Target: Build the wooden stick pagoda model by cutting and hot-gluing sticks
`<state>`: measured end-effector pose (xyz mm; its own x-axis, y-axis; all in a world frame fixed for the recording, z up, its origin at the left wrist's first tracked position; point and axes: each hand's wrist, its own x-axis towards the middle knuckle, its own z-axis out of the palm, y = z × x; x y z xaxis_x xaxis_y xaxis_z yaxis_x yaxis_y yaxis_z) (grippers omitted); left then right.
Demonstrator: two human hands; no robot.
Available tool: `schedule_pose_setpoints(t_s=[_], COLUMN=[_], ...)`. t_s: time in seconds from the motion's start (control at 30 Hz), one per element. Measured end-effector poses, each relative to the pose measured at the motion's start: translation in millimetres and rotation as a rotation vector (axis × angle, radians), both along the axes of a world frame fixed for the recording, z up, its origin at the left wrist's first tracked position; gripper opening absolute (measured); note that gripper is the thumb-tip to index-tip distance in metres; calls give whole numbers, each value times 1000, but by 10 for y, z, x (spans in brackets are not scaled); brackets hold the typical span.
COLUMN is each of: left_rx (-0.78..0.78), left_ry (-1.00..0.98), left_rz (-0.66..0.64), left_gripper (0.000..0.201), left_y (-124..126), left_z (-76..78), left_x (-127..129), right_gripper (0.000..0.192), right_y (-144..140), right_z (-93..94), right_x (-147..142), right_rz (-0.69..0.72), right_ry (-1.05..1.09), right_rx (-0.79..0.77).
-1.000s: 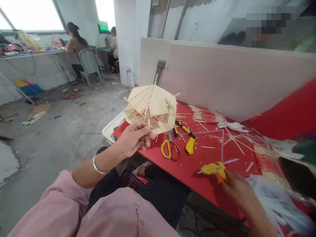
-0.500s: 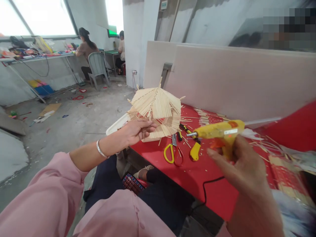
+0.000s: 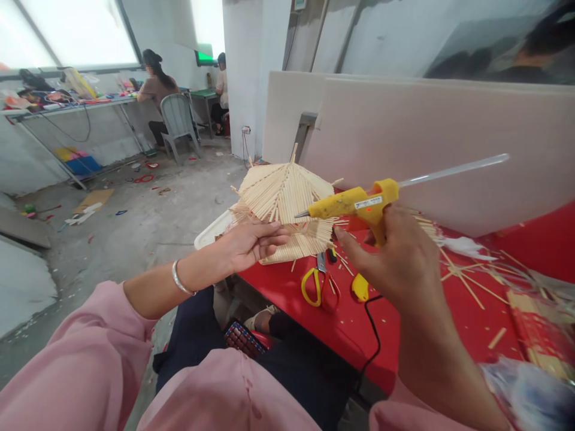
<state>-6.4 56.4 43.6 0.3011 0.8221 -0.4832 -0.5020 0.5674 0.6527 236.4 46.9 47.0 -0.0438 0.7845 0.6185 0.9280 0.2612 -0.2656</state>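
At the centre of the frame, the left hand (image 3: pixel 247 244) grips the lower edge of a stick-built pagoda roof model (image 3: pixel 285 206), fingers curled around its underside, holding it just above the near edge of the red table (image 3: pixel 404 335). The right hand (image 3: pixel 395 263) is wrapped closed around the handle of a yellow hot glue gun (image 3: pixel 354 203), right of centre, its nozzle pointing left and nearly touching the model. Below the gun, yellow-handled scissors (image 3: pixel 317 287) lie on the table. In the upper left, two people sit at tables.
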Motion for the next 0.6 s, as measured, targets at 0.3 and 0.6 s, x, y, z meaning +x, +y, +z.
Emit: schedule_pose_setpoints(t_s=[0.3, 0.6], left_rx=[8, -62], left_ry=[-2, -1], left_rz=[113, 57], left_gripper=[21, 30], left_y=[-54, 33], left_z=[-53, -51], left_x=[56, 33], right_gripper=[36, 43], right_y=[122, 154], right_z=[8, -13], right_x=[-68, -153], right_rz=[11, -2], right_ry=[-43, -71], right_rx=[16, 44])
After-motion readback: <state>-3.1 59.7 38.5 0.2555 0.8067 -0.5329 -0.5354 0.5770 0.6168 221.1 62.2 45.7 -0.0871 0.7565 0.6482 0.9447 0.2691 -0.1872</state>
